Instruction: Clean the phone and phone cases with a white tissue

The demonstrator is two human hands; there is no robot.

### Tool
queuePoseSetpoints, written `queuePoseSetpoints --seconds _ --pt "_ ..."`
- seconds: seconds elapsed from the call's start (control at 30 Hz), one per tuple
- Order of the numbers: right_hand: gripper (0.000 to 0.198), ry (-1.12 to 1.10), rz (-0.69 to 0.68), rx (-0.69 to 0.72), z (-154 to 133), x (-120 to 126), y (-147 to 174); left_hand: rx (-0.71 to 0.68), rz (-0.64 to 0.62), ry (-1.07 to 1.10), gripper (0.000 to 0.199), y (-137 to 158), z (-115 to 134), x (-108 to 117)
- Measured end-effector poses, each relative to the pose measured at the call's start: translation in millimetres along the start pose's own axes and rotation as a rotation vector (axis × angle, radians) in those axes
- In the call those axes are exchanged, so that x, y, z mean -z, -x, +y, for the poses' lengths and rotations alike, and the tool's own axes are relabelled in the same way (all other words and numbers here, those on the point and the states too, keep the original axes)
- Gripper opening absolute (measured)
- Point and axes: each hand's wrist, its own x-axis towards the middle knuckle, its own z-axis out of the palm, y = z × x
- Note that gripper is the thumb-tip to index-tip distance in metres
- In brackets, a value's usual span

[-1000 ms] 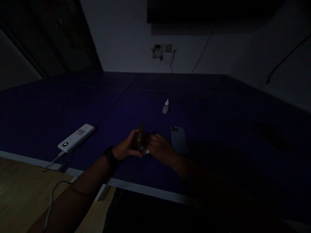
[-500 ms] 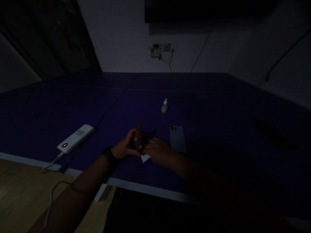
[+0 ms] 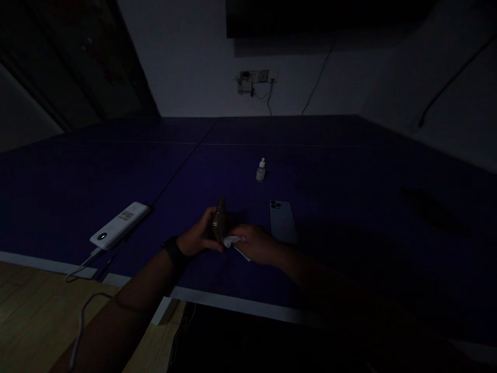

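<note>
My left hand [image 3: 200,234], with a dark band at the wrist, grips a phone [image 3: 219,219] stood up on edge, its narrow brownish side facing me. In my right hand [image 3: 254,243] is a crumpled white tissue [image 3: 233,240], pressed near the phone's lower right side. Its fingertips are partly hidden by the tissue and the phone. A second phone [image 3: 282,221] lies camera side up on the blue table, just right of my right hand. Beyond the hands a small dropper bottle [image 3: 260,171] stands upright.
To the left, a white power bank [image 3: 120,225] with a lit display lies on the table [image 3: 186,181], a pale cable [image 3: 83,265] running from it over the front edge. At the far wall are sockets [image 3: 259,76] with cords. The room is dim.
My right hand has shifted slightly with the tissue, which now shows bunched up beside the phone. My left hand keeps its hold. The view has moved a little.
</note>
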Motion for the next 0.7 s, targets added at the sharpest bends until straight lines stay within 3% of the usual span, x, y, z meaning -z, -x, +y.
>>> queuePoseSetpoints --seconds 0.07,0.13,0.43,0.57,0.7 --pt "0.021 -0.169 -0.027 -0.155 -2.9 -2.5 0.9 0.008 -0.002 0.011 0.096 0.0 0.0 0.0" --pt "0.016 -0.254 -0.042 -0.221 -5.2 -4.5 2.2 0.019 -0.012 0.008 0.097 0.0 0.8 0.0" --pt "0.015 -0.391 0.061 -0.206 -12.6 -5.4 9.4 0.024 0.002 0.009 0.100 0.3 -0.6 -1.0" --pt "0.021 -0.337 0.059 -0.074 -10.1 -5.5 9.2 0.037 0.000 0.004 0.106 -0.2 -3.6 1.0" --pt "0.022 -0.039 0.036 0.180 -2.0 -2.8 7.6 0.029 -0.047 -0.009 0.105 -1.2 -2.1 2.1"
